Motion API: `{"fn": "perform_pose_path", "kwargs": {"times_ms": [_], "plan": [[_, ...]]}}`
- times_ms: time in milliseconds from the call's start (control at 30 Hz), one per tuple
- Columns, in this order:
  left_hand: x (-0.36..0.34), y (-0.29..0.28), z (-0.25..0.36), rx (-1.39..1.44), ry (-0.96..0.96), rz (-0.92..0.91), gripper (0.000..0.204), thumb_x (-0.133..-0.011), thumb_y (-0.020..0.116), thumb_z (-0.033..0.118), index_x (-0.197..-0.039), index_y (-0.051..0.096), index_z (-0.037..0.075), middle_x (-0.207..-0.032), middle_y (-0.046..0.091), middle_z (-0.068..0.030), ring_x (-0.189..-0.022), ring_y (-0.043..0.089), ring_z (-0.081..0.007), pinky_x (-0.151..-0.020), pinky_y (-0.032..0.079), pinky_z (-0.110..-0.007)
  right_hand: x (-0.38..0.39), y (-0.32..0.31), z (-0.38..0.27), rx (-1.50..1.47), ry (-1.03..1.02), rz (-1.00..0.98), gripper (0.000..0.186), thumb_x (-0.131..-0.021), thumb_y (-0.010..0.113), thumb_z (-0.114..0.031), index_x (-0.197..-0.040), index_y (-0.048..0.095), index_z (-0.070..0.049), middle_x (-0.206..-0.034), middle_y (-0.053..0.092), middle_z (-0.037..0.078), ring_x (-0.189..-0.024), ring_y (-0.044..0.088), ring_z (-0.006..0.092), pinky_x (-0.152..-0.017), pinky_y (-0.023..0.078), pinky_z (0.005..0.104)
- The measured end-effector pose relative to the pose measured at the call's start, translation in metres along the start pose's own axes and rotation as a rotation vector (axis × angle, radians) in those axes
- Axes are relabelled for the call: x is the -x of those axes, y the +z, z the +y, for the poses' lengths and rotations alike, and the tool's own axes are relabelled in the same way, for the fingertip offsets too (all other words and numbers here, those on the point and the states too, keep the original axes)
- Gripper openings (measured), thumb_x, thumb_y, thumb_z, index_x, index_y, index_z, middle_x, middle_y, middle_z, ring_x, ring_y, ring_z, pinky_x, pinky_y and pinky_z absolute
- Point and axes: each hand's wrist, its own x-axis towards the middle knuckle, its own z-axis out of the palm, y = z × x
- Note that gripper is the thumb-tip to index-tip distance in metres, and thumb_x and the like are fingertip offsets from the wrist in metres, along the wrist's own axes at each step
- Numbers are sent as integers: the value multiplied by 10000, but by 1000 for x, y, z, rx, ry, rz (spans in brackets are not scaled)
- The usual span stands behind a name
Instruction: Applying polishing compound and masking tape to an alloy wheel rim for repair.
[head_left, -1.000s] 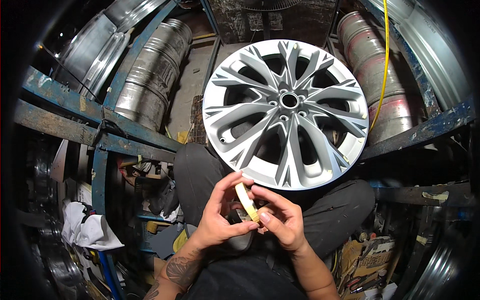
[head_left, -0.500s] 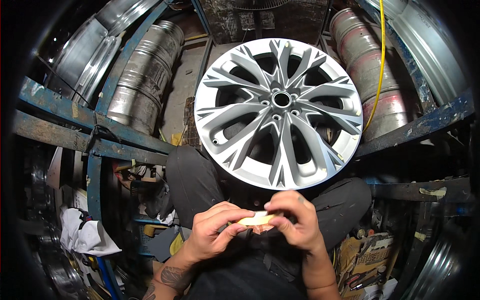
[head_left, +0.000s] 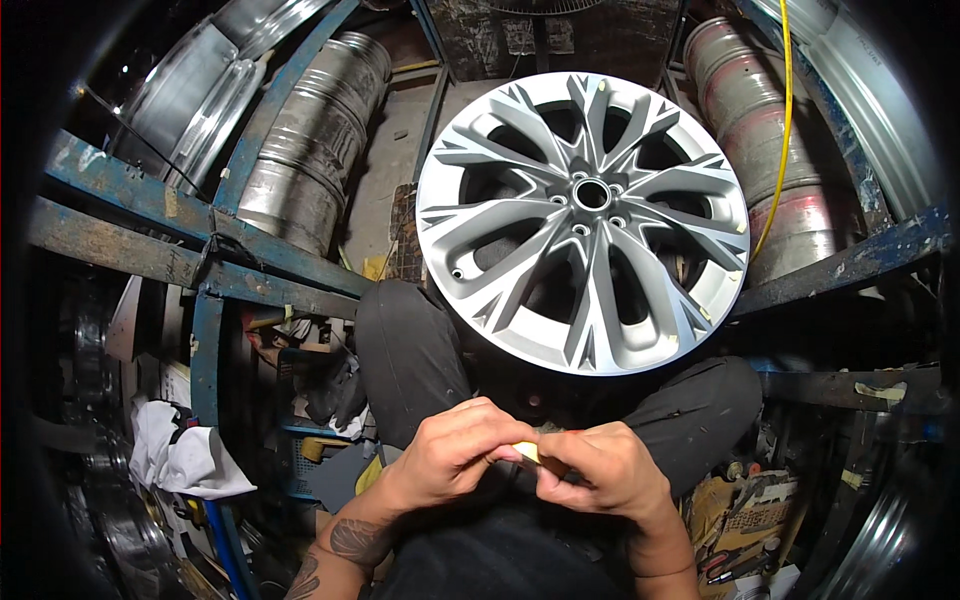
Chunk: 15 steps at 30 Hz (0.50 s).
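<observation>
Low in front of my body, both hands meet around a small yellow roll of masking tape, mostly hidden by my fingers. My left hand is closed, its thumb and fingers pinching the tape from the left. Curled against the other side, my right hand grips it with thumb and forefinger. Just beyond the hands lies a silver and grey alloy wheel, face up, with several split spokes. Small yellow tape bits stick to its rim. Neither hand touches the wheel.
Blue metal frame bars run along both sides. Metal drums stand left and right of the wheel, and a yellow hose hangs at the right. White crumpled cloth drapes at lower left. Tools and cardboard lie at lower right.
My hands have drawn together and the fingers now cover most of the tape roll, which showed more openly before. The whole view has shifted, so the wheel appears slightly further right.
</observation>
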Motion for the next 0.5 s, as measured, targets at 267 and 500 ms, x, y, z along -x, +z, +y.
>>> {"fn": "perform_pose_path", "kwargs": {"times_ms": [267,500], "plan": [[-3,9,-5,21,-25,17,148,-951,727,113,-1031,742,-11,-918,737,-111,-797,700,-260,-751,552,-366,16,11,-3,-250,210,306,258,-787,784,6,-1015,670,-38,-753,678,96,-592,682,266,-574,560,320],[-2,17,-12,20,-69,-107,220,-877,727,-35,-1088,740,25,-959,739,-106,-841,702,-276,-766,557,-366,29,16,14,-16,32,183,322,-763,771,-18,-1077,699,-18,-714,659,103,-609,690,269,-581,559,376]]}}
